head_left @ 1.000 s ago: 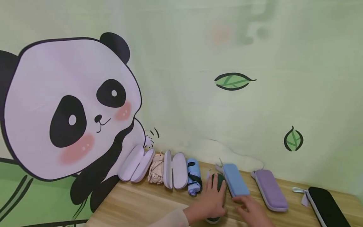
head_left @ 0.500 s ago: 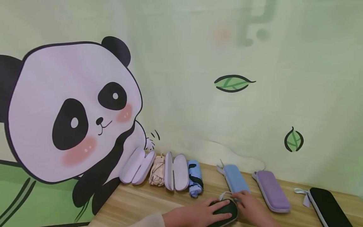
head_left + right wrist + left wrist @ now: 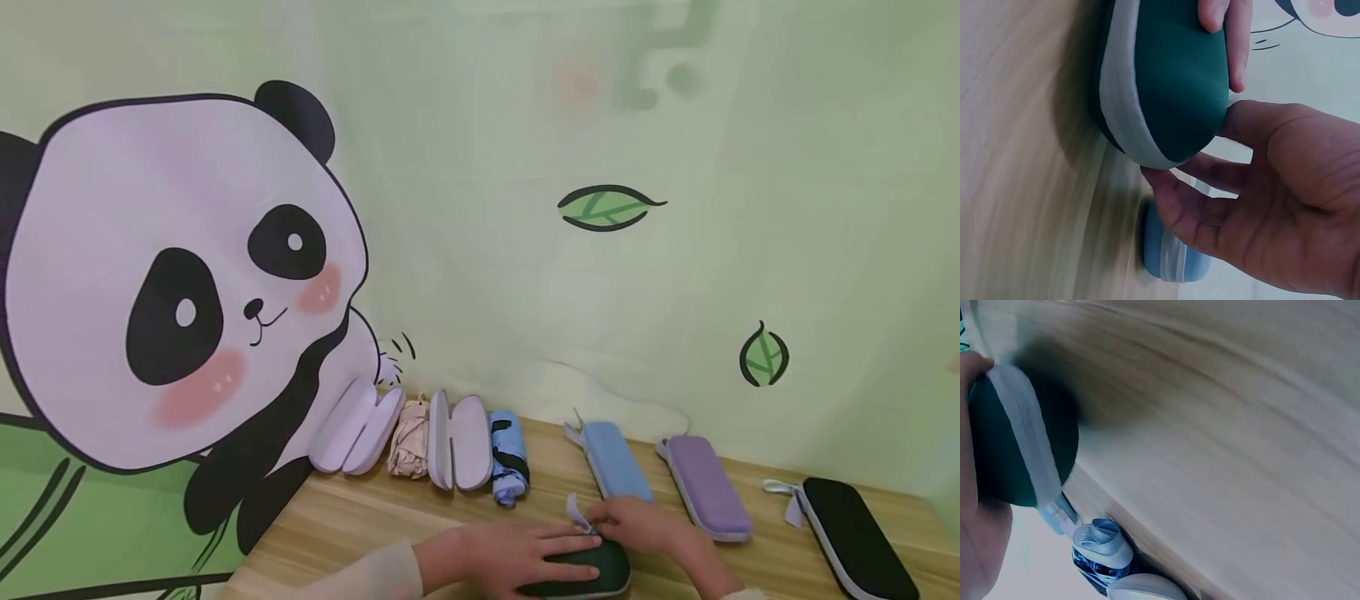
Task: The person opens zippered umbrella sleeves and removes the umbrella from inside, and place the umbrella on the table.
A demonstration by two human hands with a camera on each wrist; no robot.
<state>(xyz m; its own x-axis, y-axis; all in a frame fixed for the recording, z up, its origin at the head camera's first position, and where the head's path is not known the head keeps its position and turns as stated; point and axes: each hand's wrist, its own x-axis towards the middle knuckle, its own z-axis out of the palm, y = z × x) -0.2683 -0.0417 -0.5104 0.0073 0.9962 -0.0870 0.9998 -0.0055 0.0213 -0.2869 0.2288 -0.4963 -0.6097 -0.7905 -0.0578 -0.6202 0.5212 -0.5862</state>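
Observation:
A dark green zip case (image 3: 615, 560) with a pale zipper band (image 3: 1121, 81) lies near the front of the table. My left hand (image 3: 517, 557) holds it, two fingers lying straight across its top; in the left wrist view the thumb side reaches its zipper edge. My right hand (image 3: 647, 525) is at the case's far end, fingers curled at the zipper's end, where a pale strap (image 3: 576, 510) stands up beside them. In the right wrist view its fingertips pinch close to the band, with the pull itself hidden. The zipper band looks closed where it shows.
Along the back stand two open pale cases (image 3: 352, 429) with a crumpled beige folded bundle (image 3: 409, 442) between them, and a rolled blue folding umbrella (image 3: 510, 458). Blue (image 3: 618, 460), purple (image 3: 707, 487) and black (image 3: 858, 533) zip cases lie rightward. A panda backdrop hangs behind.
The green case has come from beside the blue case toward the table's front, turned sideways under my left hand. My right hand has moved from the blue case to the green case's end.

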